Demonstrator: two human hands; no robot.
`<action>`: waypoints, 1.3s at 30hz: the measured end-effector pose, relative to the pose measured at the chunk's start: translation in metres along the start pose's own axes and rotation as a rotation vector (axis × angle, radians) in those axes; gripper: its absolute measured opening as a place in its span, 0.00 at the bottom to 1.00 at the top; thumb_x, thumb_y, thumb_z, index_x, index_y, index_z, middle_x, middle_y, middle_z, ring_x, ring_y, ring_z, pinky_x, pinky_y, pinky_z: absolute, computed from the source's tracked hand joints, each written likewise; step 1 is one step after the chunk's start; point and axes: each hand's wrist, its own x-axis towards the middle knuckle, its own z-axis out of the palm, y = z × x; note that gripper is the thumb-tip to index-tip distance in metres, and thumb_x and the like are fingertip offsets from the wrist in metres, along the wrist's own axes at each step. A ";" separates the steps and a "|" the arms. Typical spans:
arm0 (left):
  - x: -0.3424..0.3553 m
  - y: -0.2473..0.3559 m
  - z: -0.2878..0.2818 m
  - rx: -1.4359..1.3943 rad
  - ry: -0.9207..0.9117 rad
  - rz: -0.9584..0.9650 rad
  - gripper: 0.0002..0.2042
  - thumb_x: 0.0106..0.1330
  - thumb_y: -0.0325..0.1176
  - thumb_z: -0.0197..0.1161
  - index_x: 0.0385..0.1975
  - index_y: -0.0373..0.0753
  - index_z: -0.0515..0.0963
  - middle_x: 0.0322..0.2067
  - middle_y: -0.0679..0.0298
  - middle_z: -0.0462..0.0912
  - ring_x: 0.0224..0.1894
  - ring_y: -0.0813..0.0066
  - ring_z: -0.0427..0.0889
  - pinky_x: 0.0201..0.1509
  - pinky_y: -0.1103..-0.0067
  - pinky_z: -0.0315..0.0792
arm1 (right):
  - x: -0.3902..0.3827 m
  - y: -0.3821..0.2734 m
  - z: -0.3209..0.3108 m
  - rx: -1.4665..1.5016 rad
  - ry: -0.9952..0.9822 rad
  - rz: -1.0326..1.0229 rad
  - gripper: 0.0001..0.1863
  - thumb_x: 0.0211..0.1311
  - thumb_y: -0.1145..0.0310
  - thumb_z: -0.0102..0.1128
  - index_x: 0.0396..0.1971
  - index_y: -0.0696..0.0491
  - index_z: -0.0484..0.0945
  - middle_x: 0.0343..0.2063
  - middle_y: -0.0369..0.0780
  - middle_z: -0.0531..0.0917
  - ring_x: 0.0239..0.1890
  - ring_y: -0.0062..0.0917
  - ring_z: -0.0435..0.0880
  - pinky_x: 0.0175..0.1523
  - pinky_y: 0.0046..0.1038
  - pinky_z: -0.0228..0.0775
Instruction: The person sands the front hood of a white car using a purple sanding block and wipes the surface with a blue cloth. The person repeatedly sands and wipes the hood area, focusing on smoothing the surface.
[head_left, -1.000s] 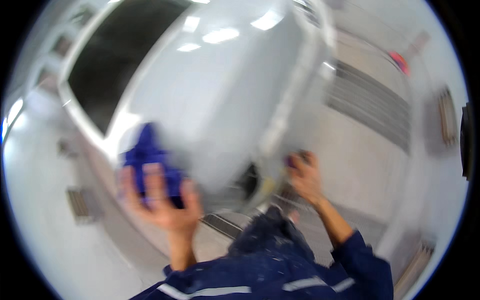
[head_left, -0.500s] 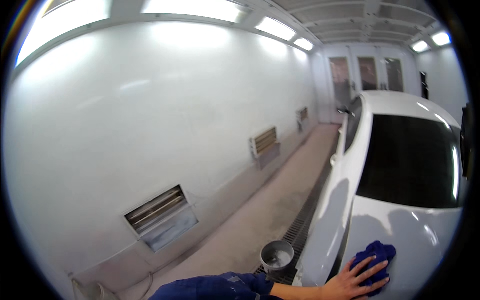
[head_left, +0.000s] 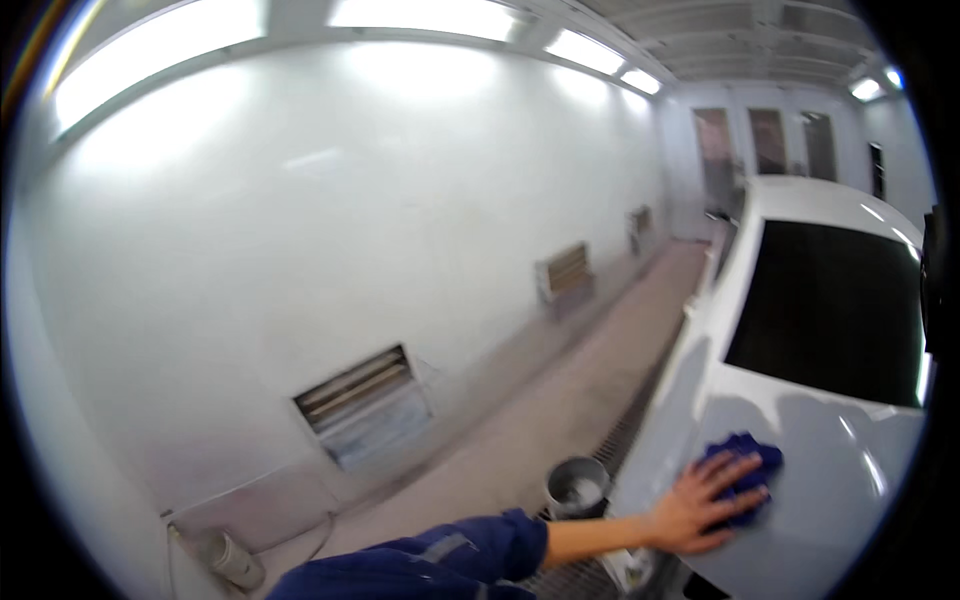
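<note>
My left hand (head_left: 700, 503) lies over a bunched dark blue cloth (head_left: 752, 470), fingers spread on top of it, pressing it against the rear lid (head_left: 810, 490) of a white car. The lid looks grey and matte in large patches, with white paint nearer the black rear window (head_left: 825, 315). A blue sleeve (head_left: 450, 555) covers the upper part of the arm, leaving the wrist bare. Below the forearm's far side stands a grey bucket (head_left: 553, 487) holding some cloudy liquid. My right hand is out of view.
A floor grate (head_left: 625, 430) runs along the car's left side. White booth wall (head_left: 250, 270) with low vents (head_left: 360, 390) stands to the left. Near its foot is a pale cylindrical container (head_left: 238, 563) beside a hose. Doors with windows (head_left: 768, 140) close the far end.
My left hand and the cloth have shifted slightly farther up the lid, toward the rear window. The view has swung left, so the wall and car appear farther right.
</note>
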 end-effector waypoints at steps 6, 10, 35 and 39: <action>-0.005 -0.009 -0.039 0.150 -0.007 -0.129 0.32 0.57 0.48 0.71 0.65 0.51 0.78 0.71 0.50 0.66 0.73 0.51 0.65 0.71 0.52 0.60 | 0.001 -0.068 -0.014 0.225 0.047 -0.061 0.21 0.67 0.59 0.60 0.51 0.60 0.83 0.43 0.58 0.79 0.46 0.53 0.78 0.54 0.49 0.71; 0.003 -0.005 -0.012 0.156 -0.003 -0.066 0.30 0.57 0.45 0.72 0.63 0.51 0.79 0.71 0.49 0.66 0.68 0.41 0.65 0.72 0.50 0.59 | 0.008 -0.082 -0.002 0.457 -0.011 0.309 0.24 0.61 0.66 0.66 0.57 0.56 0.81 0.55 0.58 0.70 0.59 0.53 0.70 0.64 0.46 0.66; 0.075 0.096 0.060 -0.157 -0.184 1.321 0.05 0.51 0.37 0.65 0.23 0.47 0.77 0.28 0.70 0.72 0.33 0.71 0.75 0.34 0.73 0.62 | 0.010 -0.110 -0.033 0.420 -0.050 0.487 0.23 0.60 0.61 0.64 0.56 0.50 0.84 0.53 0.58 0.74 0.57 0.52 0.76 0.62 0.43 0.71; 0.090 0.074 0.032 -0.071 -0.194 1.266 0.07 0.51 0.36 0.66 0.30 0.49 0.78 0.40 0.67 0.78 0.41 0.69 0.76 0.39 0.72 0.64 | 0.014 -0.109 -0.029 0.293 -0.033 0.547 0.23 0.61 0.62 0.64 0.56 0.50 0.84 0.53 0.58 0.74 0.56 0.52 0.76 0.62 0.43 0.71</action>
